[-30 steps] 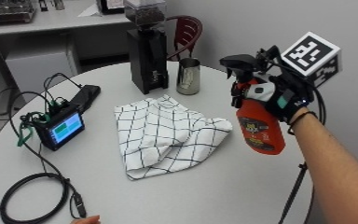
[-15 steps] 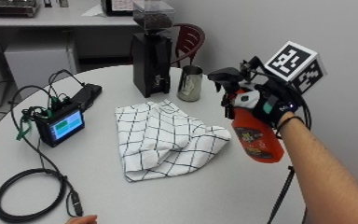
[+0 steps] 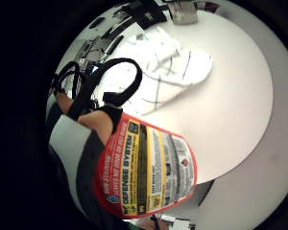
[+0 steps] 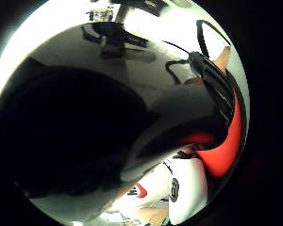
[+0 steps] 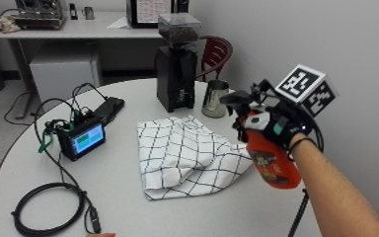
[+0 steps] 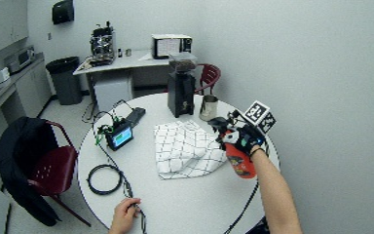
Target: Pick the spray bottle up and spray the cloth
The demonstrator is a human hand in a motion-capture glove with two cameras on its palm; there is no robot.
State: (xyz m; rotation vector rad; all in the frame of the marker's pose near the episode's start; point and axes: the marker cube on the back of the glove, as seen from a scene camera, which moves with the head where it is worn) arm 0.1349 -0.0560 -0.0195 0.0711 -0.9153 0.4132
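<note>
The gloved right hand point(image 5: 276, 127) is clamped round the neck of the orange plastic spray bottle with a black trigger head point(image 5: 271, 160), held clear above the round white counter point(image 5: 38, 187), beside the white black-checked cloth point(image 5: 186, 159) lying rumpled there. The nozzle faces the cloth. To spray well, tilt the nozzle down toward the cloth's middle, steady the bottle, then squeeze the trigger fully, aiming away from the small screen device point(image 5: 83, 140).

We see plain pale walls point(image 6: 316, 58) and a light floor point(image 6: 64, 112). A round white counter point(image 6: 174, 195) stands mid-room, with a dark red chair point(image 6: 47, 170) draped in a dark jacket beside it. Against the far wall we find a grey side desk point(image 6: 119, 61), a black bin point(image 6: 64, 78) and a second red chair point(image 6: 210, 78).
</note>
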